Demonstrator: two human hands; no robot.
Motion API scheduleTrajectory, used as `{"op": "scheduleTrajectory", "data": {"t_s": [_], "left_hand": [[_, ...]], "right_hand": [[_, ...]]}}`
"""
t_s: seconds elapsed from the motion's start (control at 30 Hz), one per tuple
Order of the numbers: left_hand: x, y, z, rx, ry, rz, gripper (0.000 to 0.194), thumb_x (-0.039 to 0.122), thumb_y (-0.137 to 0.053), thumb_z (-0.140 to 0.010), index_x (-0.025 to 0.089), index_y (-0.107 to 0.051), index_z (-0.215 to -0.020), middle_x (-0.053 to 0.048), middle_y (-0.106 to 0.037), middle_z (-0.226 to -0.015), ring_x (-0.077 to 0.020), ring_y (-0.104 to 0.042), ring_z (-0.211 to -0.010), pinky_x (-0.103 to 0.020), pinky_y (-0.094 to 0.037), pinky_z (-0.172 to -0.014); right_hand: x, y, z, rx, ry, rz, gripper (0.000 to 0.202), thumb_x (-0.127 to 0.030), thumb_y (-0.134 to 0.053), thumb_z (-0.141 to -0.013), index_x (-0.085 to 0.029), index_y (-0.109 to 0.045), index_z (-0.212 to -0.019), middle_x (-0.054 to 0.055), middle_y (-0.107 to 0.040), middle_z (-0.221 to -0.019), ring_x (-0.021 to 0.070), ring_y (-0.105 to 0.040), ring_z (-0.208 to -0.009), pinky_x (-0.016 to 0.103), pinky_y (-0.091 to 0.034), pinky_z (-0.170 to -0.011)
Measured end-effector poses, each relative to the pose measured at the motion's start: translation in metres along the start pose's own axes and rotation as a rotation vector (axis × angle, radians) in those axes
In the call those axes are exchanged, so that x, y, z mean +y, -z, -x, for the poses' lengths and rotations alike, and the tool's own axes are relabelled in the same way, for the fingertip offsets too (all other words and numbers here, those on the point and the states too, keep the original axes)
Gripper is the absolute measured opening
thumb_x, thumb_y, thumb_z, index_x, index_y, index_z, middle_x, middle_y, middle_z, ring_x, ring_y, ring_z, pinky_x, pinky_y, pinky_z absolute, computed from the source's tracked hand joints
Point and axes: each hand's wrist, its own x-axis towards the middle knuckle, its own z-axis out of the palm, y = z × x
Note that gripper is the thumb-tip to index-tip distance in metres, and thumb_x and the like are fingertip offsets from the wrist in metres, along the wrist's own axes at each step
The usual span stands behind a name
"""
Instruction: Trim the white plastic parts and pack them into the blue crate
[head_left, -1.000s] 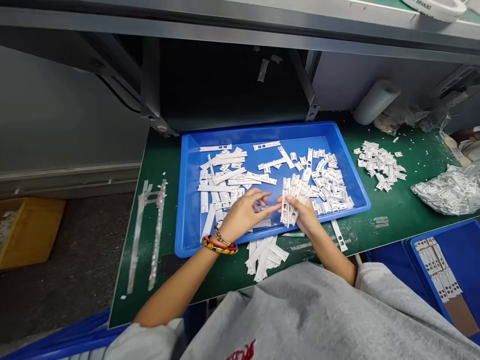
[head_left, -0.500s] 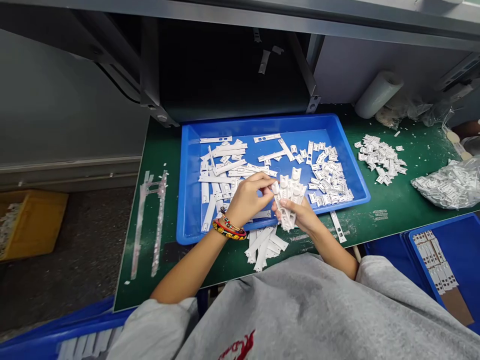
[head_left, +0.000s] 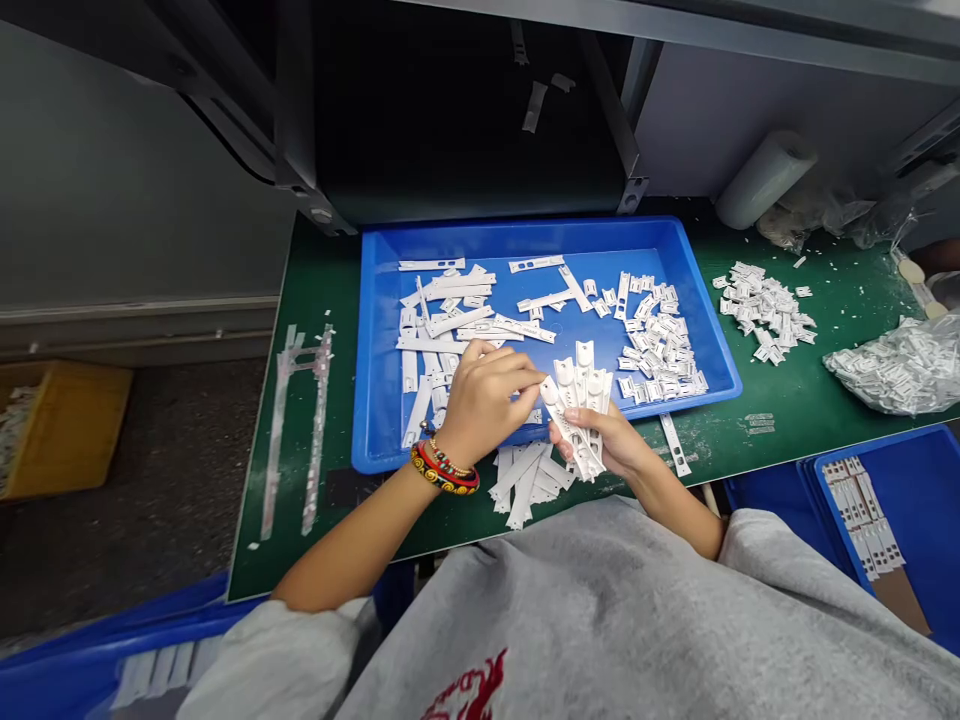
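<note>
My right hand (head_left: 611,440) holds a fanned bunch of long white plastic strips (head_left: 576,410) above the front edge of a blue tray (head_left: 525,235). Just left of the bunch is my left hand (head_left: 491,392), its fingers bent and drawn together near the top of the leftmost strip; whether it pinches anything is too small to tell. Inside the tray, long white strips (head_left: 457,320) lie at the left and small white pieces (head_left: 660,345) are heaped at the right. More strips (head_left: 529,482) lie on the green table (head_left: 322,270) below my left hand.
Small white pieces (head_left: 765,305) and a filled clear bag (head_left: 900,370) sit on the table's right. A white roll (head_left: 765,180) stands behind them. Another blue tray (head_left: 922,500) is at the lower right, a yellow bin (head_left: 82,430) at the left.
My left hand has moved slightly left from the bunch. The bunch sits a little lower and its strips are spread differently. The view has shifted slightly.
</note>
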Motion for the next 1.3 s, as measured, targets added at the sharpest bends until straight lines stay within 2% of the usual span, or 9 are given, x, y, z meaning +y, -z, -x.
{"op": "scheduleTrajectory", "data": {"t_s": [0.23,0.5,0.63,0.77,0.9,1.0,1.1,1.2,1.3], "left_hand": [[-0.031,-0.001,-0.019,-0.261,0.028,0.048,0.034,0.021,-0.043,-0.091,0.024,-0.077,-0.095,-0.003,-0.075,-0.098,-0.0241,-0.062,-0.100,-0.051,-0.037,-0.105],[-0.116,-0.064,-0.136,-0.105,0.365,-0.081,0.048,0.013,-0.034,-0.094,0.006,-0.057,-0.136,-0.017,-0.057,-0.143,-0.0278,-0.046,-0.132,-0.044,-0.032,-0.114],[-0.134,-0.089,-0.175,-0.111,0.431,-0.112,0.044,0.014,-0.042,-0.092,0.000,-0.058,-0.130,-0.026,-0.055,-0.138,-0.0351,-0.044,-0.129,-0.051,-0.028,-0.111],[-0.137,-0.090,-0.183,-0.132,0.451,-0.108,0.030,0.009,-0.048,-0.086,0.004,-0.069,-0.107,-0.024,-0.063,-0.123,-0.0346,-0.049,-0.121,-0.047,-0.034,-0.105],[-0.127,-0.070,-0.164,-0.161,0.449,-0.037,0.019,0.016,-0.055,-0.086,0.010,-0.069,-0.097,-0.016,-0.070,-0.103,-0.0272,-0.062,-0.096,-0.039,-0.047,-0.086],[-0.100,-0.050,-0.123,-0.146,0.423,0.078,0.022,0.027,-0.058,-0.089,0.012,-0.065,-0.103,-0.011,-0.072,-0.095,-0.0218,-0.067,-0.085,-0.034,-0.052,-0.080],[-0.059,-0.029,-0.067,-0.241,0.416,0.571,0.031,0.043,-0.070,-0.080,0.015,-0.066,-0.094,-0.010,-0.074,-0.093,-0.0216,-0.070,-0.083,-0.033,-0.056,-0.075],[-0.021,-0.015,-0.019,-0.466,0.488,0.877,0.041,0.055,-0.076,-0.072,0.017,-0.067,-0.083,-0.007,-0.075,-0.080,-0.0203,-0.070,-0.070,-0.031,-0.057,-0.063],[0.001,-0.013,0.008,-0.493,0.572,0.991,0.042,0.057,-0.078,-0.068,0.017,-0.067,-0.077,-0.005,-0.074,-0.072,-0.0171,-0.066,-0.059,-0.030,-0.056,-0.058]], "right_hand": [[0.005,0.015,-0.002,0.025,-0.004,-0.031,0.038,-0.035,-0.081,-0.070,-0.018,-0.064,-0.099,0.002,-0.070,-0.079,0.0126,-0.063,-0.063,0.026,-0.055,-0.060],[0.002,0.036,-0.013,0.169,0.106,-0.130,0.040,-0.030,-0.085,-0.062,-0.021,-0.059,-0.091,-0.002,-0.067,-0.076,0.0134,-0.063,-0.068,0.030,-0.058,-0.070],[0.006,0.037,-0.016,0.187,0.147,-0.076,0.040,-0.030,-0.083,-0.066,-0.021,-0.057,-0.095,-0.004,-0.063,-0.071,0.0117,-0.059,-0.059,0.028,-0.053,-0.062],[0.009,0.038,-0.020,0.190,0.179,-0.058,0.041,-0.030,-0.084,-0.066,-0.021,-0.056,-0.095,-0.005,-0.059,-0.068,0.0109,-0.056,-0.057,0.027,-0.050,-0.061],[0.009,0.035,-0.022,0.264,0.212,-0.096,0.044,-0.031,-0.086,-0.065,-0.022,-0.054,-0.093,-0.007,-0.057,-0.067,0.0102,-0.055,-0.059,0.025,-0.048,-0.062],[0.009,0.030,-0.025,0.370,0.261,-0.145,0.044,-0.030,-0.086,-0.064,-0.023,-0.053,-0.091,-0.006,-0.058,-0.071,0.0103,-0.056,-0.064,0.025,-0.050,-0.066],[0.008,0.024,-0.029,0.478,0.319,-0.126,0.042,-0.030,-0.087,-0.062,-0.023,-0.055,-0.089,-0.004,-0.063,-0.082,0.0111,-0.060,-0.074,0.025,-0.051,-0.075],[0.006,0.016,-0.029,0.387,0.280,-0.010,0.042,-0.036,-0.086,-0.059,-0.022,-0.058,-0.087,-0.001,-0.066,-0.089,0.0146,-0.063,-0.083,0.028,-0.052,-0.082],[0.005,0.009,-0.025,0.218,0.200,0.166,0.039,-0.039,-0.085,-0.061,-0.021,-0.061,-0.086,-0.001,-0.066,-0.081,0.0149,-0.061,-0.074,0.029,-0.052,-0.073]]}}
